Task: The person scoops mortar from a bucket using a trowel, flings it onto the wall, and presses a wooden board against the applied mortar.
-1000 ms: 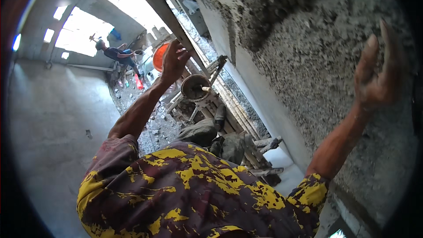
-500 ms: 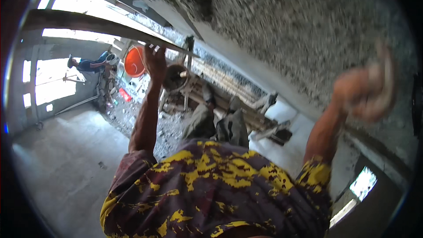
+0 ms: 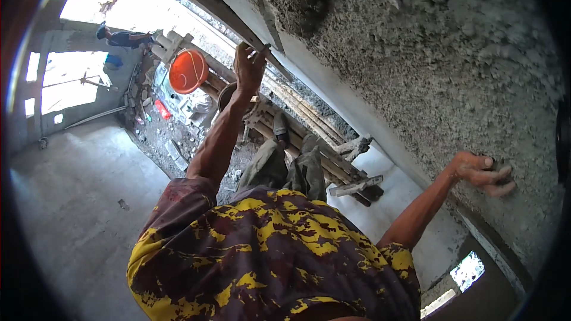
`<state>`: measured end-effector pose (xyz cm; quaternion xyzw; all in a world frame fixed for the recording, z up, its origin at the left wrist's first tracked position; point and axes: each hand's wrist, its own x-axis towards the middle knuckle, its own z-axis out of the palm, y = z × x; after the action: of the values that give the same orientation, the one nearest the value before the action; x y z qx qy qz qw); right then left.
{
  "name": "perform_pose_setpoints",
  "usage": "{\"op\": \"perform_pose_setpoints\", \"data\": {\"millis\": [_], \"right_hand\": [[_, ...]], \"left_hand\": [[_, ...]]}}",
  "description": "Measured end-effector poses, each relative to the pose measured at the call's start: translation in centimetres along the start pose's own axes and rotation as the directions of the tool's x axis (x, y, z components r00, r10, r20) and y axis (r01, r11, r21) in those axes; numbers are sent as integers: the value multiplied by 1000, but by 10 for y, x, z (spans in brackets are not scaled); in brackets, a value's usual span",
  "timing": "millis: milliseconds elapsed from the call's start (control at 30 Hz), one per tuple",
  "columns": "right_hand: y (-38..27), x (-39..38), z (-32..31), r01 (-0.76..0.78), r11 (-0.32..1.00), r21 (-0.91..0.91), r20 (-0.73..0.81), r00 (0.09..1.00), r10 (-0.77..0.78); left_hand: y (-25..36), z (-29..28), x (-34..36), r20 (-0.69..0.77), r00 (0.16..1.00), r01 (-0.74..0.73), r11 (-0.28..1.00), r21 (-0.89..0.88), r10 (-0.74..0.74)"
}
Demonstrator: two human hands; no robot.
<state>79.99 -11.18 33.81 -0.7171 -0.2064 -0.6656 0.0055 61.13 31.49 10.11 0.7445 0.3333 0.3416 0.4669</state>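
Note:
My left hand (image 3: 250, 74) is raised at upper centre, fingers closed on a long, narrow grey board (image 3: 217, 6) that slants up toward the top left beside the wall. My right hand (image 3: 479, 172) is at the rough, wet-looking grey plaster wall (image 3: 416, 77), fingers apart and slightly curled, holding nothing; whether the fingertips touch the plaster cannot be told. Below the left hand a dark bucket (image 3: 226, 96) is partly hidden behind my forearm.
An orange bucket (image 3: 184, 74) sits by the wooden pole scaffold (image 3: 330, 166) around my feet. Rubble and a red object (image 3: 162, 109) lie below, beside a concrete floor (image 3: 83, 196). Another person (image 3: 125, 38) works near the bright openings at upper left.
My right hand has moved down along the plaster. The board swung flatter half a second ago and is steep again now, still in my left hand. The camera's view has shifted.

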Motion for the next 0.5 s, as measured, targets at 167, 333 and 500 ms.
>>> {"op": "perform_pose_setpoints", "data": {"millis": [167,333,500], "right_hand": [[-2,9,-7,69,995,-73,-38,997,-72],[12,-14,-20,152,964,-218,63,988,-141],[-15,-156,-58,-100,993,-65,70,992,104]], "left_hand": [[-19,7,7,23,998,-64,998,3,64],[-90,40,13,23,978,-210,978,15,210],[-144,84,20,-28,976,-215,976,-16,215]]}}
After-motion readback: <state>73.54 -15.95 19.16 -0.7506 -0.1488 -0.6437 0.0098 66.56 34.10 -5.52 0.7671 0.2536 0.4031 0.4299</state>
